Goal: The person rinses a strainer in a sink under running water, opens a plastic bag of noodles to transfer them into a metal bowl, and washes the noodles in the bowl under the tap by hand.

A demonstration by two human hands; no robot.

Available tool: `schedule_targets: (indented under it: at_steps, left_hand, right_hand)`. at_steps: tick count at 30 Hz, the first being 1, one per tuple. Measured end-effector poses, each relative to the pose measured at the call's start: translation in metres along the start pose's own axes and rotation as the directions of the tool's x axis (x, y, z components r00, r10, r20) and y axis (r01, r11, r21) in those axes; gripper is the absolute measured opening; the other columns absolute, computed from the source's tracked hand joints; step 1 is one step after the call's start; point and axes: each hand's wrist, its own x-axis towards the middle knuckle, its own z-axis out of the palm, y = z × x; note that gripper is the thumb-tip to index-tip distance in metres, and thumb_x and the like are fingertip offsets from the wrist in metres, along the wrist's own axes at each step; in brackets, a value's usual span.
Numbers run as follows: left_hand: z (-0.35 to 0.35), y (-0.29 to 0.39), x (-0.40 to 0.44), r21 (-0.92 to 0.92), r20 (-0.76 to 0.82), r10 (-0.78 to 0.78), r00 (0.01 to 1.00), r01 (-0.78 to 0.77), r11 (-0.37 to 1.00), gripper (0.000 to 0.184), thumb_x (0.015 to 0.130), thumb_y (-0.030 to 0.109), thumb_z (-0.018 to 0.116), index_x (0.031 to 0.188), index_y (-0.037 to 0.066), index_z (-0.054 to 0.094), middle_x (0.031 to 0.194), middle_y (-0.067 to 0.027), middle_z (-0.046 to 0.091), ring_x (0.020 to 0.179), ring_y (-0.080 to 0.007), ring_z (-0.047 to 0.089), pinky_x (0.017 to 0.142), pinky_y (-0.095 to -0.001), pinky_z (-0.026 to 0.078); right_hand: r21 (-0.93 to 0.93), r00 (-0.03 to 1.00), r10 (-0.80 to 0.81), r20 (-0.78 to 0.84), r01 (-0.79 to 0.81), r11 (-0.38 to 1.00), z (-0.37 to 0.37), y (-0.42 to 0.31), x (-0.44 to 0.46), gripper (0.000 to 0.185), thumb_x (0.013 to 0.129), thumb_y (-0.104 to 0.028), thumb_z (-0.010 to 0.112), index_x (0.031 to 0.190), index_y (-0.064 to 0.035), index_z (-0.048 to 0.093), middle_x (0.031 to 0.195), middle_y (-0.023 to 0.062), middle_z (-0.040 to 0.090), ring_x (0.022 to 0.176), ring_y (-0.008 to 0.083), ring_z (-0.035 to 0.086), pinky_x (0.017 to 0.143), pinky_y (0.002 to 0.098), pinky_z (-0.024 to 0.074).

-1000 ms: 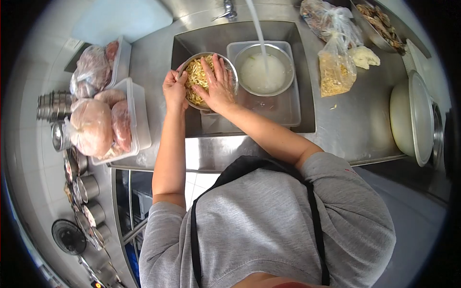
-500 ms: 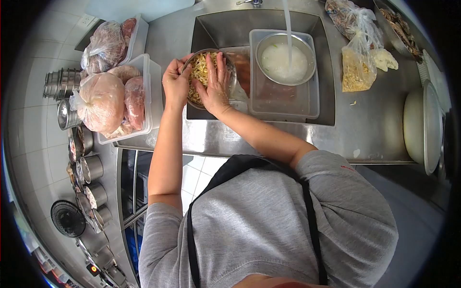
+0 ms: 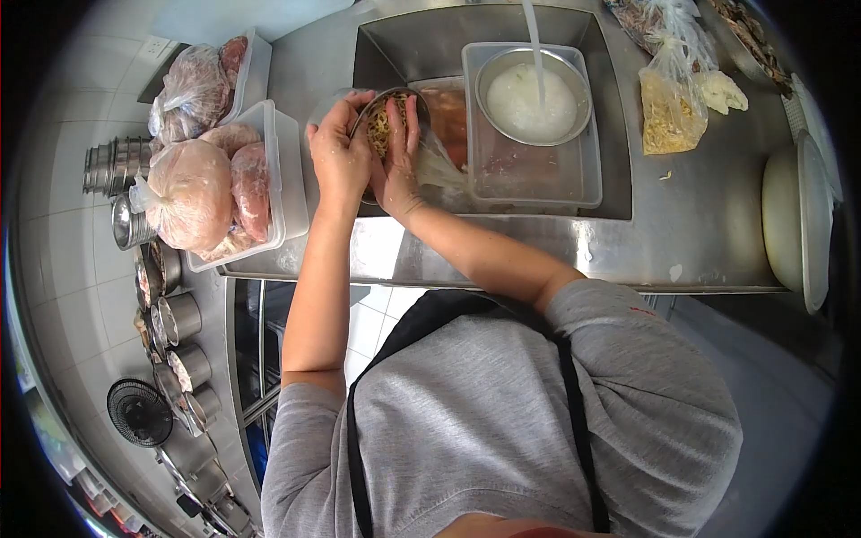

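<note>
Past my grey shirt [image 3: 466,403], my right hand [image 3: 397,175] reaches into a metal bowl [image 3: 423,109], its fingers extended and close together against the bean sprouts [image 3: 379,134]. My left hand [image 3: 341,161] is closed around the bowl's left rim, though I can't see where all of its fingers land underneath. The change is in the bowl: it tips more steeply than it did a moment ago, its mouth looks narrower, and fewer sprouts show past my fingers. At this slant, I judge, my right hand serves as the barrier that keeps them from sliding out. They are in the bowl, at the left side of the sink [image 3: 448,40].

Just beside the bowl hangs a sheet of clear plastic [image 3: 439,166]; what it belongs to, I cannot tell. To its right sits a plastic tub [image 3: 538,188] with a round basin [image 3: 534,141] at its far part. The tap stream [image 3: 533,36] still runs into the basin, and its cloudy water looks whiter and frothier now. Farther right, on the worktop [image 3: 700,215], a knotted bag [image 3: 673,121] holds something yellowish.
</note>
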Motion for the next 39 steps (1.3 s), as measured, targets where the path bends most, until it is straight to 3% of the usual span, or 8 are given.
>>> schedule_targets:
  at_steps: [6, 21, 27, 30, 33, 35, 36, 39]
  left_hand:
    - [-0.010, 0.016, -0.010, 0.191, 0.053, 0.048, 0.997, -0.057, 0.980, 0.026, 0.078, -0.002, 0.050, 0.098, 0.009, 0.062, 0.097, -0.0051, 0.064, 0.110, -0.0217, 0.053, 0.101, -0.0517, 0.012]
    - [-0.001, 0.029, -0.020, 0.306, 0.026, 0.183, 0.983, -0.182, 0.934, 0.021, 0.079, 0.002, 0.050, 0.095, 0.011, 0.062, 0.101, -0.0060, 0.062, 0.109, -0.0227, 0.053, 0.100, -0.0571, 0.012]
    - [-0.002, 0.045, -0.023, 0.381, 0.060, 0.177, 0.982, -0.186, 0.906, 0.028, 0.079, 0.001, 0.049, 0.101, 0.013, 0.062, 0.106, -0.0061, 0.062, 0.112, -0.0204, 0.051, 0.101, -0.0531, 0.012]
    - [0.001, 0.051, -0.023, 0.439, 0.052, 0.196, 0.979, -0.199, 0.876, 0.026, 0.080, 0.003, 0.049, 0.101, 0.014, 0.062, 0.106, -0.0055, 0.062, 0.112, -0.0197, 0.052, 0.101, -0.0532, 0.013]
    - [0.005, 0.060, -0.023, 0.491, 0.038, 0.202, 0.979, -0.194, 0.849, 0.024, 0.080, 0.005, 0.049, 0.099, 0.013, 0.062, 0.105, -0.0044, 0.062, 0.111, -0.0197, 0.052, 0.100, -0.0538, 0.014]
    - [0.008, 0.066, -0.023, 0.513, 0.036, 0.252, 0.967, -0.235, 0.826, 0.018, 0.079, 0.009, 0.053, 0.095, 0.012, 0.062, 0.100, -0.0038, 0.063, 0.108, -0.0201, 0.053, 0.097, -0.0570, 0.017]
    - [0.009, 0.068, -0.023, 0.533, 0.037, 0.302, 0.952, -0.275, 0.800, 0.013, 0.078, 0.014, 0.057, 0.090, 0.010, 0.062, 0.094, -0.0031, 0.063, 0.105, -0.0206, 0.055, 0.095, -0.0603, 0.020]
    - [0.012, 0.074, -0.024, 0.561, 0.047, 0.306, 0.951, -0.279, 0.779, 0.013, 0.078, 0.015, 0.058, 0.090, 0.010, 0.061, 0.094, -0.0023, 0.063, 0.105, -0.0201, 0.055, 0.095, -0.0605, 0.020]
  right_hand:
    - [0.095, 1.000, 0.020, 0.000, -0.020, 0.995, 0.006, -0.006, -0.010, 0.064, 0.085, -0.022, 0.052, 0.138, -0.0052, 0.019, 0.143, 0.0217, 0.007, 0.131, 0.0410, 0.013, 0.106, 0.0463, 0.0170]
    - [0.055, 0.997, -0.027, -0.070, 0.031, 0.998, 0.011, -0.005, -0.015, 0.071, 0.085, -0.032, 0.051, 0.137, -0.0026, 0.013, 0.139, 0.0262, 0.007, 0.129, 0.0414, 0.014, 0.105, 0.0469, 0.0181]
    - [-0.179, 0.995, -0.084, -0.053, 0.073, 0.981, 0.015, 0.000, -0.015, 0.073, 0.084, -0.031, 0.055, 0.137, -0.0041, 0.012, 0.138, 0.0243, 0.010, 0.129, 0.0401, 0.014, 0.104, 0.0471, 0.0197]
    - [-0.124, 0.995, -0.076, -0.066, 0.068, 0.990, 0.008, -0.016, -0.013, 0.073, 0.084, -0.030, 0.056, 0.137, -0.0048, 0.013, 0.137, 0.0232, 0.011, 0.128, 0.0396, 0.015, 0.104, 0.0474, 0.0207]
    - [0.108, 0.988, -0.022, -0.156, 0.039, 0.993, 0.000, -0.031, -0.009, 0.073, 0.083, -0.027, 0.058, 0.136, -0.0050, 0.014, 0.136, 0.0230, 0.013, 0.128, 0.0393, 0.016, 0.104, 0.0476, 0.0217]
    - [-0.269, 0.985, -0.154, -0.073, 0.129, 0.955, 0.008, -0.016, -0.010, 0.073, 0.081, -0.025, 0.059, 0.136, -0.0045, 0.016, 0.135, 0.0220, 0.016, 0.127, 0.0392, 0.018, 0.104, 0.0481, 0.0217]
    - [-0.266, 0.985, -0.154, -0.074, 0.129, 0.955, 0.008, -0.017, -0.009, 0.073, 0.081, -0.025, 0.059, 0.136, -0.0045, 0.016, 0.135, 0.0220, 0.016, 0.127, 0.0392, 0.018, 0.104, 0.0481, 0.0217]
    - [-0.406, 0.997, -0.072, 0.025, 0.076, 0.911, 0.007, -0.016, -0.009, 0.044, 0.087, -0.015, 0.046, 0.125, -0.0009, 0.029, 0.126, 0.0132, 0.032, 0.123, 0.0202, 0.029, 0.103, 0.0315, 0.0255]
